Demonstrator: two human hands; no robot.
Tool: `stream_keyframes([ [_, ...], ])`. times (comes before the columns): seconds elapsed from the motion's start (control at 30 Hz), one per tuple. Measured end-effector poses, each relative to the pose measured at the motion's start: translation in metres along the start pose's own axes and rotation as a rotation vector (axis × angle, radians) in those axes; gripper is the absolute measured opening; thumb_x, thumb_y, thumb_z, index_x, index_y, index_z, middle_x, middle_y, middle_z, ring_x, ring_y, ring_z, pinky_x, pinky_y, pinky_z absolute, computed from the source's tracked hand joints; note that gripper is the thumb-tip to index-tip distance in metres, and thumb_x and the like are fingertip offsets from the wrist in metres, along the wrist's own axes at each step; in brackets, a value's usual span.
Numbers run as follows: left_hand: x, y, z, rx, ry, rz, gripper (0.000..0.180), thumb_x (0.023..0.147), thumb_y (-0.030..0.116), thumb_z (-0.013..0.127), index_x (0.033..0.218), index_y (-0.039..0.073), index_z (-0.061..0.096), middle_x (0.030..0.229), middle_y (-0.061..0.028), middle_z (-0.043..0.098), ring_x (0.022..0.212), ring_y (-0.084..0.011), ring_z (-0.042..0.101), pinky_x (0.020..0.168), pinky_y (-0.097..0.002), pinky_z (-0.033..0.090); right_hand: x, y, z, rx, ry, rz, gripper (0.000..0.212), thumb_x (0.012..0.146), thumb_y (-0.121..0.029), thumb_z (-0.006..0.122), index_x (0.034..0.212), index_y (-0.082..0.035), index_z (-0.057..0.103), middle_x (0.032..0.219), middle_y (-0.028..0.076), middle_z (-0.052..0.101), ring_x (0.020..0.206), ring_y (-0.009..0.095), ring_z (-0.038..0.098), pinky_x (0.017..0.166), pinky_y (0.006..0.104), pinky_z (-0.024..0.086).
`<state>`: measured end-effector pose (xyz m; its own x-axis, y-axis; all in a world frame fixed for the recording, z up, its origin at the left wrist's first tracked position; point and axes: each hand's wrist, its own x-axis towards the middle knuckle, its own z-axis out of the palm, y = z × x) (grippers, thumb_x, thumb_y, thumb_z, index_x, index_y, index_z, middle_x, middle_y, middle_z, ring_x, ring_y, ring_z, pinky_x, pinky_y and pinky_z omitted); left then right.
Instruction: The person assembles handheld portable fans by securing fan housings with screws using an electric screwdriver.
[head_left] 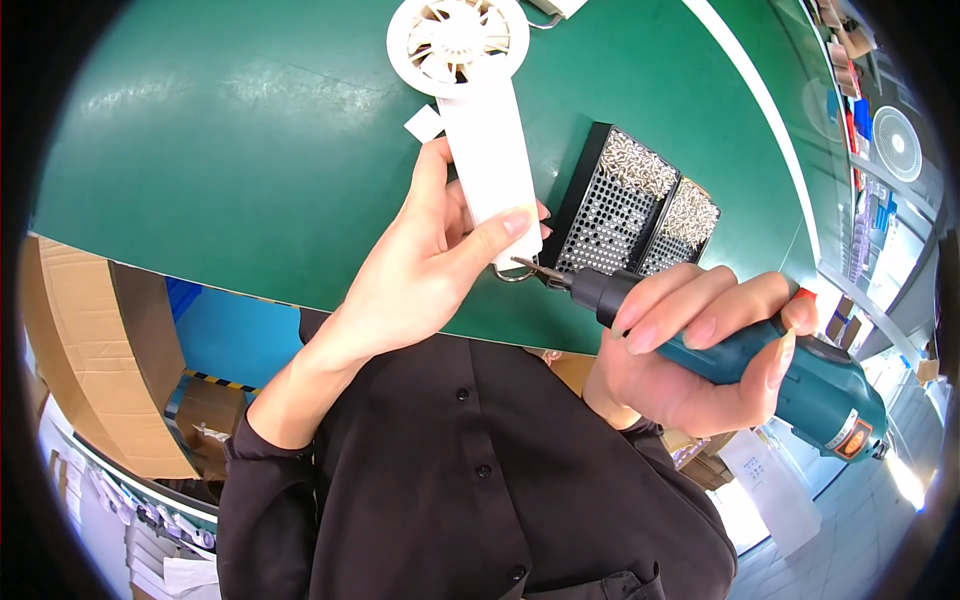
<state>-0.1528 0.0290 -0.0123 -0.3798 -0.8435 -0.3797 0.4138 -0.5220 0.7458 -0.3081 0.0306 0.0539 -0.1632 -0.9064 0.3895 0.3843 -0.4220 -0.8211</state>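
A white handheld fan (pixel 485 150) lies over the green table with its round head pointing away from me. My left hand (pixel 425 240) grips the lower part of its handle, thumb on top and fingers underneath. In my right hand (pixel 705 345) is a teal electric screwdriver (pixel 825 400), tilted, with its black nose toward the fan. The bit's tip meets or nearly meets the near end of the handle; contact is too small to tell. A thin metal loop (pixel 515 275) shows at that end. Beside the handle sits a white square piece (pixel 424 123).
Right of the fan stand two black screw trays (pixel 612 205) with perforated plates and many small screws. A white curved strip (pixel 760 90) crosses the green table (pixel 230 170). Cardboard boxes (pixel 110 350) are at the lower left. Beyond the table at right is a round white fan (pixel 897 143).
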Motion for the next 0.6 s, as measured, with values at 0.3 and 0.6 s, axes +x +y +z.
stream_keyframes([
  [0.3, 0.0, -0.01, 0.015, 0.057, 0.153, 0.021, 0.053, 0.095, 0.005, 0.058, 0.134, 0.002, 0.022, 0.107, -0.0165, 0.064, 0.102, -0.0222, 0.065, 0.086, -0.0341, 0.052, -0.013, 0.004, 0.015, -0.372, -0.229, -0.189, 0.025, 0.098, -0.021, 0.041, 0.113, -0.003, 0.032, 0.073, 0.015, 0.049, 0.043, 0.026, 0.051, 0.039, 0.0378, 0.05],
  [0.6, 0.004, -0.01, 0.016, 0.084, 0.154, 0.073, 0.051, 0.095, 0.008, 0.059, 0.129, -0.002, 0.023, 0.097, -0.0163, 0.066, 0.084, -0.0146, 0.064, 0.07, -0.0291, 0.052, -0.011, 0.014, 0.012, -0.279, -0.236, -0.23, 0.021, 0.096, -0.018, 0.043, 0.105, -0.003, 0.031, 0.07, 0.016, 0.049, 0.043, 0.025, 0.052, 0.038, 0.035, 0.051],
])
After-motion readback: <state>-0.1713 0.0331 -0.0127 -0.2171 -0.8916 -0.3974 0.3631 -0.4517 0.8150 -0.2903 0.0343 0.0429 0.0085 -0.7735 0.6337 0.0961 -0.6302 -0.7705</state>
